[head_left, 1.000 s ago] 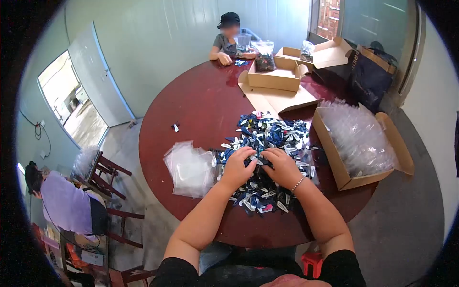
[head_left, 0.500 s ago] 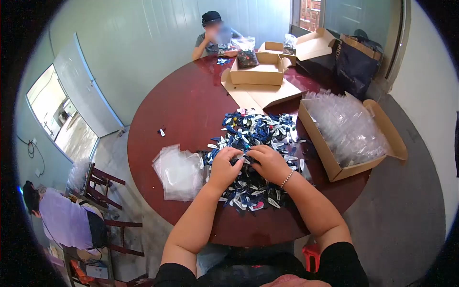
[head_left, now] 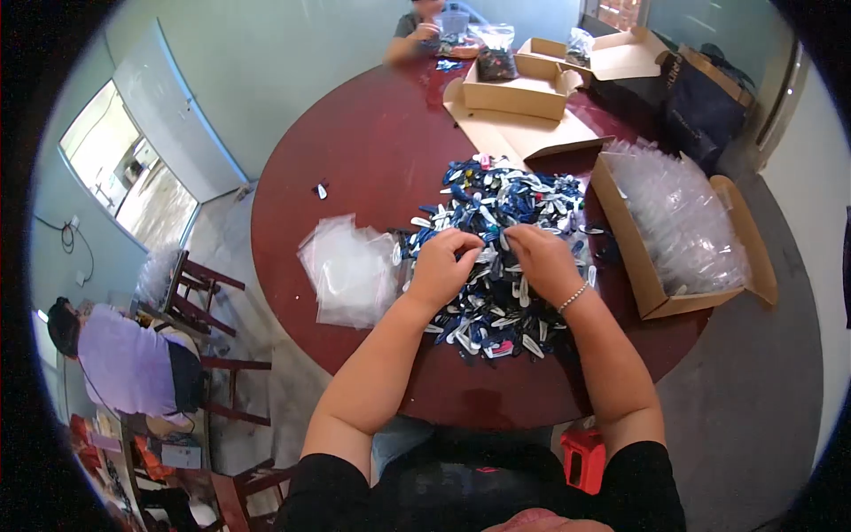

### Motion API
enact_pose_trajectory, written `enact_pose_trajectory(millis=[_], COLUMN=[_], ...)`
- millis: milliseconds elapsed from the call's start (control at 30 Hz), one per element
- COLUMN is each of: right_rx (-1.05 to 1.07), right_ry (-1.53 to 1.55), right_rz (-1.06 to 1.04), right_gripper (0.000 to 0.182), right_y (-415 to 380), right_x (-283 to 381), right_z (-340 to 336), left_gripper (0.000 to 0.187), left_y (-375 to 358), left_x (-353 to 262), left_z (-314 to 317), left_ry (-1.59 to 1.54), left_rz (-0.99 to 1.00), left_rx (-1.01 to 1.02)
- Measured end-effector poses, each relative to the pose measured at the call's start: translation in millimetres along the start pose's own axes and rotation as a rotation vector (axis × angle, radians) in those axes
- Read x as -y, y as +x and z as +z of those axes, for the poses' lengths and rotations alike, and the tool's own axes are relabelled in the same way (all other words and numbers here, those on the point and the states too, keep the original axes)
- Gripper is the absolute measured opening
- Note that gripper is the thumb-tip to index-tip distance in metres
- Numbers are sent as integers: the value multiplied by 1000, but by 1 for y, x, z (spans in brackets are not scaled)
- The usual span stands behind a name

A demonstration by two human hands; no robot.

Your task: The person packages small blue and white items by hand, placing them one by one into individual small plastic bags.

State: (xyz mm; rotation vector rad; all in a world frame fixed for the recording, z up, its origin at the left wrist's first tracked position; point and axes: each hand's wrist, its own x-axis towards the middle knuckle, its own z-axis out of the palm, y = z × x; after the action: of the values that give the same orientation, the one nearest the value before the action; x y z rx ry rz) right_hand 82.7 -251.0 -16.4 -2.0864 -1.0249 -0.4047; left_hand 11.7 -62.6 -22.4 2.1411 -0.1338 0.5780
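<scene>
A heap of snap hair clips (head_left: 496, 306), mostly navy, black and white with a few pink ones, lies in front of me on the table. Over the left part of the heap is my left hand (head_left: 443, 264), its thumb and fingers pinched together; what they hold, if anything, is too small to make out. My right hand (head_left: 545, 262) is a short gap away over the middle, fingers closed at the tips on what looks like a pale hair clip (head_left: 505, 240). Left of the heap lies a loose stack of clear plastic bags (head_left: 348, 277).
The round dark red table (head_left: 355, 142) carries an open cardboard box (head_left: 620, 244) of clear plastic packaging at right. Farther back stand a smaller carton (head_left: 514, 96) and a filled bag (head_left: 497, 58). One person (head_left: 417, 35) sits across; another (head_left: 128, 355) sits at left.
My hands have moved apart, the right one shifting rightward from the left. The camera view has tilted down, so the table sits higher in the picture and farther right.
</scene>
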Motion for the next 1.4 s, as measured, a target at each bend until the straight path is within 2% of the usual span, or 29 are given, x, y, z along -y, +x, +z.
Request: enact_pose_trajectory(millis=[333,600,700,833,933,1067,1200,1267,1300,1333,1400], right_rx=[-28,-10,-8,-17,-98,-273,-299,-277,-293,-276,-206], right_ry=[-80,-64,-68,-68,-83,-274,-302,-283,-329,-361,-359], right_rz=[24,2,11,17,29,106,299,493,468,445,447], right_gripper=[16,15,15,16,21,34,41,45,48,49,51], right_y=[2,3,2,3,7,4,-5,-7,-10,-11,-11], right_x=[-8,-10,-9,-11,-20,-57,-109,-119,-134,-136,-117], right_z=[-5,-3,-3,-3,-8,-13,-12,-12,-5,-3,-5], left_gripper=[14,14,16,17,23,35,40,43,44,49,52], left_y=[1,5,10,13,11,17,37,56,68,84,109], left_x=[1,-1,2,7,18,18,21,32,37,53,90], left_z=[1,-3,-4,-4,-2,-1,10,14,14,17,26], left_ry=[-30,-244,-354,-371,-151,-11,93,225,314,344,484], left_rz=[39,-100,-245,-214,-143,-174,-132,-31,22,-6,24], left_rx=[-69,-128,-104,-145,-204,-165,-112,-128,-149,-106,-141])
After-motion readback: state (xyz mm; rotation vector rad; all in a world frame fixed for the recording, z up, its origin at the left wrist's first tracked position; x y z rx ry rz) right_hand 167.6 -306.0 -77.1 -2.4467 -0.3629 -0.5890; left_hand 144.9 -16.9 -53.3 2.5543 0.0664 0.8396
